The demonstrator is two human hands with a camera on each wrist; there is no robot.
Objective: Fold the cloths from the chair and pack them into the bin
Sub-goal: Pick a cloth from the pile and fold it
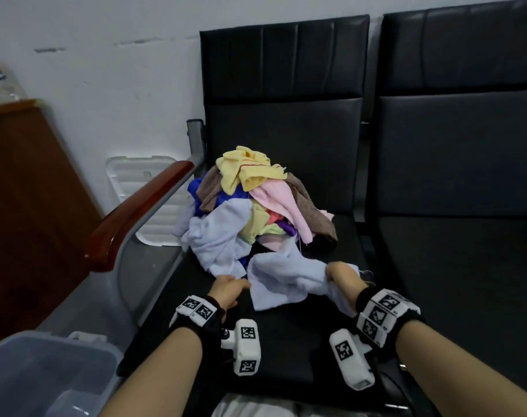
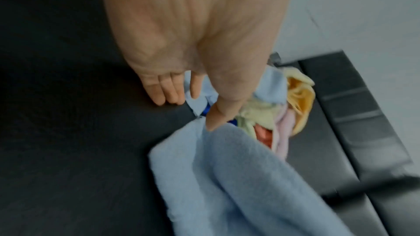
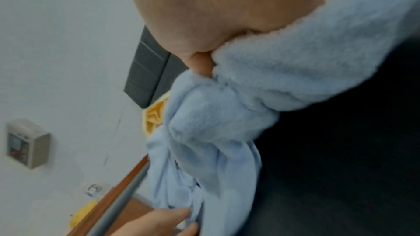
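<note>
A heap of cloths (image 1: 250, 203) in yellow, pink, brown, blue and pale blue lies on the black chair seat (image 1: 286, 335). In front of the heap a pale blue cloth (image 1: 283, 278) (image 2: 238, 177) (image 3: 261, 85) lies crumpled on the seat. My right hand (image 1: 342, 275) (image 3: 204, 60) grips its right side, fingers buried in the fabric. My left hand (image 1: 229, 288) (image 2: 181, 94) reaches toward its left edge with straight fingers, the thumb touching the cloth, nothing gripped. The grey bin (image 1: 30, 377) stands at the lower left, beside the chair.
The chair has a brown wooden armrest (image 1: 136, 215) on a grey metal frame at the left. A second black chair (image 1: 461, 206) adjoins on the right. A white lid (image 1: 154, 200) leans against the wall behind the armrest. A wooden cabinet (image 1: 24, 206) stands at far left.
</note>
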